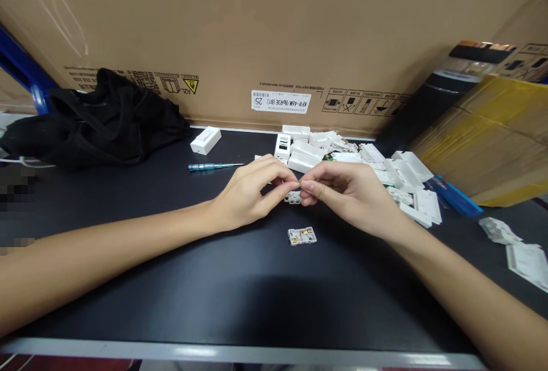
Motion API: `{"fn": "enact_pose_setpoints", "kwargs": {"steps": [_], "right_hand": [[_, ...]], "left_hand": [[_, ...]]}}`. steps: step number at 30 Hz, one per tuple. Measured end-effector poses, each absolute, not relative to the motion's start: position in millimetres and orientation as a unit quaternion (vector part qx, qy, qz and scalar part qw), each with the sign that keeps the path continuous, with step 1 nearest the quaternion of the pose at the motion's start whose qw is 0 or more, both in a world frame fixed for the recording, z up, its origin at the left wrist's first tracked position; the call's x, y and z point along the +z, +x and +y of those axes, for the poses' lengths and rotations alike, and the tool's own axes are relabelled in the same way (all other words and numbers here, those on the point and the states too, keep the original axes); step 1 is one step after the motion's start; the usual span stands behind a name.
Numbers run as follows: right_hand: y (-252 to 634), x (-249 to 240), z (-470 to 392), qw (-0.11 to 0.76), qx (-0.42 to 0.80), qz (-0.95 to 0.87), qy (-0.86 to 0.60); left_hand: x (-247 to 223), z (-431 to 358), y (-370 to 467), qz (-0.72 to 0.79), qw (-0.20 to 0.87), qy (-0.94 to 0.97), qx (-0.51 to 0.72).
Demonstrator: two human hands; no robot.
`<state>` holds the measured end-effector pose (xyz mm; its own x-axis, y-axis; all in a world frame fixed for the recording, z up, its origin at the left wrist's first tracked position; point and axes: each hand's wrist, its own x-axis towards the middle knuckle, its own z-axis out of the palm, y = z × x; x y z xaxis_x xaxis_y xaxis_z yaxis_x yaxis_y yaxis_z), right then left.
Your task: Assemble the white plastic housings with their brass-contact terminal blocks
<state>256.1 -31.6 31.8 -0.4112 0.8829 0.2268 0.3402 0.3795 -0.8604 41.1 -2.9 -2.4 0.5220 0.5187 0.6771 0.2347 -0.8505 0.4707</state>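
My left hand (257, 191) and my right hand (349, 191) meet above the dark table, thumbs and index fingers pinched together tip to tip. Whatever sits between the fingertips is too small to make out. Just below the pinch shows a white plastic piece with holes (293, 197), partly covered by my right fingers; I cannot tell whether it is held or lies on the table. Nearer to me lies a small white plastic plate with brass-coloured metal strips (302, 236). A blue screwdriver (214, 166) rests beyond my left hand, its shaft pointing right.
White plastic housings (305, 157) are heaped behind my hands and to the right. One white box (206, 140) stands apart at the back left, near a black cloth bag (107, 120). A large cardboard box (222, 23) closes off the back; a taped carton (483, 137) stands at right.
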Motion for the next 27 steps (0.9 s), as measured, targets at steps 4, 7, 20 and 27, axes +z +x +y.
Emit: {"fn": "enact_pose_setpoints", "kwargs": {"steps": [4, 7, 20, 27], "right_hand": [[256.3, 30.2, -30.0, 0.369, 0.285, -0.780, -0.418], [258.5, 32.8, -29.7, 0.341, 0.161, -0.831, -0.410], [263.2, 33.1, -30.4, 0.326, 0.019, -0.882, -0.341], [264.1, 32.0, -29.7, 0.344, -0.042, -0.888, -0.302]], "left_hand": [[0.2, 0.9, 41.0, 0.254, 0.260, 0.839, 0.405], [1.9, 4.2, 41.7, 0.266, 0.342, 0.820, 0.373], [-2.1, 9.9, 42.8, 0.257, 0.477, 0.759, 0.361], [-1.9, 13.1, 43.2, 0.259, 0.535, 0.716, 0.368]]}}
